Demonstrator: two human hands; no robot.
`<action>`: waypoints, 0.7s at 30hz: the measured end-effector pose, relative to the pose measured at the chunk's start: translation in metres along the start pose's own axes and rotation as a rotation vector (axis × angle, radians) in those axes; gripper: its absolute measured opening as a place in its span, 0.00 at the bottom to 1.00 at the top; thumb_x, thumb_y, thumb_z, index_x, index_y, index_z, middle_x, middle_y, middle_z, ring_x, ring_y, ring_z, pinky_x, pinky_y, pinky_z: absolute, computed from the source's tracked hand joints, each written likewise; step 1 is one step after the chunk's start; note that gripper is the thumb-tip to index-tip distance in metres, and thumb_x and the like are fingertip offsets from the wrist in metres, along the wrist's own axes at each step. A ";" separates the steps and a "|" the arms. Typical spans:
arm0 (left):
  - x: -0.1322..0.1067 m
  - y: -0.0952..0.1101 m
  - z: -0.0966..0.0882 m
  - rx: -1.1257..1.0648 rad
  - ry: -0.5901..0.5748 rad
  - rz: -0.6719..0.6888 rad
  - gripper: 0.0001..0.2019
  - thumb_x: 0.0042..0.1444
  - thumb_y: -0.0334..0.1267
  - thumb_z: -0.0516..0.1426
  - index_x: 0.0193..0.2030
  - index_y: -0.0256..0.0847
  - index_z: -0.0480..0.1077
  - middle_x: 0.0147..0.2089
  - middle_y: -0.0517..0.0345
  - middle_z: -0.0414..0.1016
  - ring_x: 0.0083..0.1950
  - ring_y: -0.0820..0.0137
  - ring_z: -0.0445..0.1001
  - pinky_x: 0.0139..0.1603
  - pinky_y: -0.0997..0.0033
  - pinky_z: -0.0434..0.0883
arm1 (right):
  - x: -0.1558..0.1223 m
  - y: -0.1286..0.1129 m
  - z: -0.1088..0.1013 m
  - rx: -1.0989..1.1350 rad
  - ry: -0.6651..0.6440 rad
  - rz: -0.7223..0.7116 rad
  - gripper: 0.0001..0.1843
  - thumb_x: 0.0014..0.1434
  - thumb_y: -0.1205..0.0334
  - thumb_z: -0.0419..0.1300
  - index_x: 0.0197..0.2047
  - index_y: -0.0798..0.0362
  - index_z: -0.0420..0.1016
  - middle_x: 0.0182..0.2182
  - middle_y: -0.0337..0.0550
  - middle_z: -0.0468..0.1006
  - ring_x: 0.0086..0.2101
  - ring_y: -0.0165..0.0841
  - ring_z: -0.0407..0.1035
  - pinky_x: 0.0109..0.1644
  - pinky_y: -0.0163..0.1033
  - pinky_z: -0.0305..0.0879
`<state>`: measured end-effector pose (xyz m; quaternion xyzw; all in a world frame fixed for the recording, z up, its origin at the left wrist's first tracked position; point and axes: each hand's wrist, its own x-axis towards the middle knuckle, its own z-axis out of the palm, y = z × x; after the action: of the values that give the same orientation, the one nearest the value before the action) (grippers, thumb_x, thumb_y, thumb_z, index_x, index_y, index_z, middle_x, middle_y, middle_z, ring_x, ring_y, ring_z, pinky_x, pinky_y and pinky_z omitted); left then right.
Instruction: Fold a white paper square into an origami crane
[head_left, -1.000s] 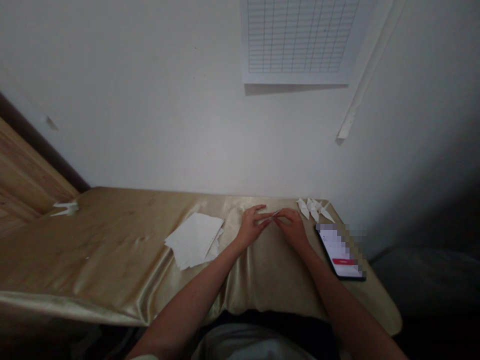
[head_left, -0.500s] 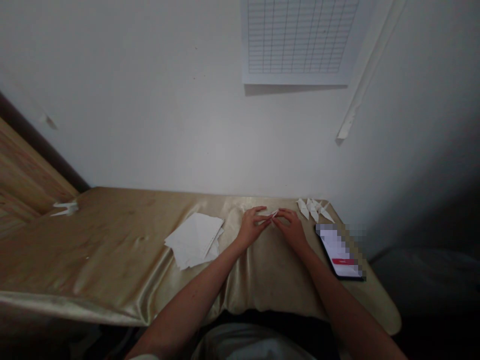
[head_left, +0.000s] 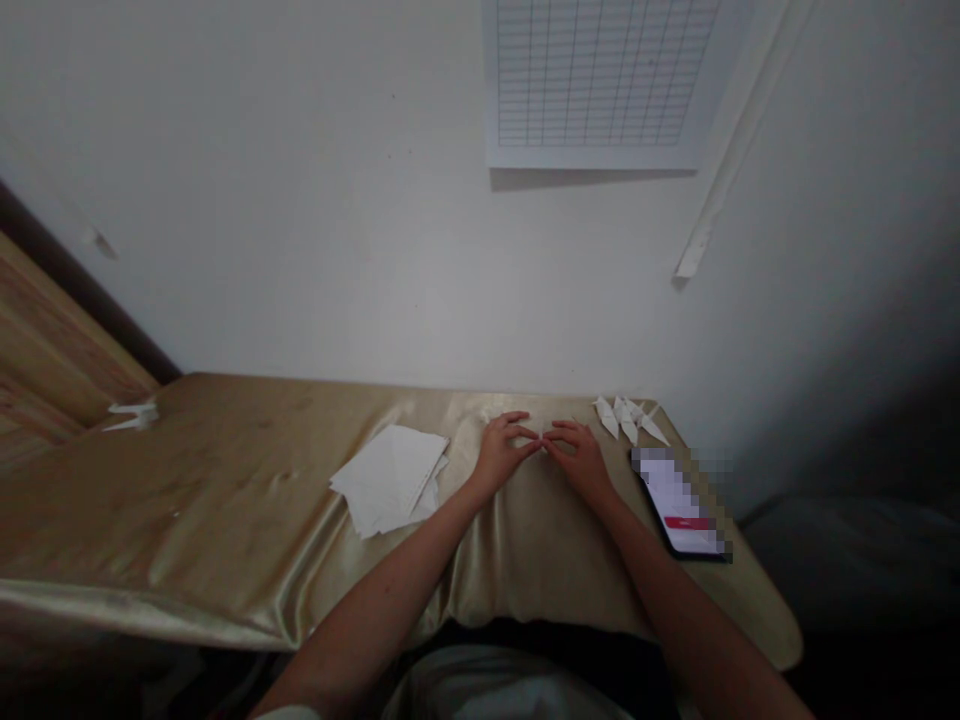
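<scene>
My left hand (head_left: 501, 452) and my right hand (head_left: 579, 456) meet fingertip to fingertip over the gold-covered table (head_left: 225, 500), near its far edge. Between the pinched fingers sits a small folded piece of white paper (head_left: 541, 432), mostly hidden by the fingers. Both hands are closed on it. A loose stack of white paper sheets (head_left: 390, 478) lies just left of my left hand. Several folded white paper figures (head_left: 628, 418) lie just beyond my right hand.
A phone (head_left: 681, 502) with a lit screen lies at the table's right end, close to my right forearm. Another folded white paper figure (head_left: 132, 415) rests at the far left corner. A grid chart (head_left: 596, 80) hangs on the white wall behind the table.
The hands have drawn slightly closer together and the small paper's tip, visible before between the fingers, is now nearly covered. Everything else on the table stays where it was.
</scene>
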<state>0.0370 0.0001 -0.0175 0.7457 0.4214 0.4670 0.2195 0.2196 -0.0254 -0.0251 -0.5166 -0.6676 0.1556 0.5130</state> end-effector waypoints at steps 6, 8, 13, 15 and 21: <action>0.000 -0.002 0.002 0.043 -0.026 -0.005 0.06 0.52 0.34 0.71 0.36 0.46 0.83 0.58 0.52 0.78 0.61 0.58 0.75 0.66 0.50 0.68 | -0.001 0.004 0.001 -0.032 -0.022 0.068 0.09 0.58 0.53 0.65 0.36 0.46 0.85 0.47 0.49 0.83 0.53 0.44 0.74 0.70 0.63 0.51; -0.001 -0.003 0.004 0.053 -0.027 -0.001 0.06 0.52 0.33 0.70 0.36 0.46 0.82 0.58 0.52 0.78 0.61 0.59 0.75 0.66 0.51 0.68 | -0.002 0.003 0.002 -0.047 -0.032 0.070 0.09 0.58 0.53 0.65 0.36 0.46 0.85 0.47 0.49 0.83 0.53 0.44 0.74 0.71 0.64 0.47; -0.001 -0.006 0.005 0.068 -0.033 -0.016 0.05 0.52 0.32 0.70 0.36 0.45 0.81 0.58 0.51 0.78 0.61 0.59 0.75 0.66 0.50 0.68 | -0.003 -0.001 0.003 -0.075 -0.032 0.063 0.08 0.58 0.54 0.64 0.35 0.47 0.83 0.45 0.49 0.83 0.52 0.45 0.74 0.71 0.68 0.40; -0.001 -0.006 0.005 0.073 -0.044 -0.016 0.06 0.51 0.31 0.70 0.36 0.45 0.81 0.59 0.52 0.78 0.61 0.59 0.75 0.66 0.50 0.67 | -0.004 -0.003 0.003 -0.083 -0.026 0.052 0.08 0.58 0.54 0.62 0.35 0.46 0.82 0.43 0.47 0.83 0.51 0.45 0.74 0.72 0.69 0.37; -0.002 -0.005 0.005 0.074 -0.097 -0.011 0.07 0.50 0.30 0.69 0.35 0.45 0.81 0.58 0.54 0.79 0.61 0.59 0.75 0.67 0.51 0.66 | -0.004 -0.009 0.000 -0.110 0.007 0.003 0.09 0.59 0.54 0.60 0.34 0.47 0.79 0.39 0.43 0.83 0.48 0.43 0.74 0.72 0.70 0.33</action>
<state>0.0391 0.0012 -0.0246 0.7727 0.4312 0.4134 0.2145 0.2148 -0.0327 -0.0211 -0.5458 -0.6724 0.1177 0.4859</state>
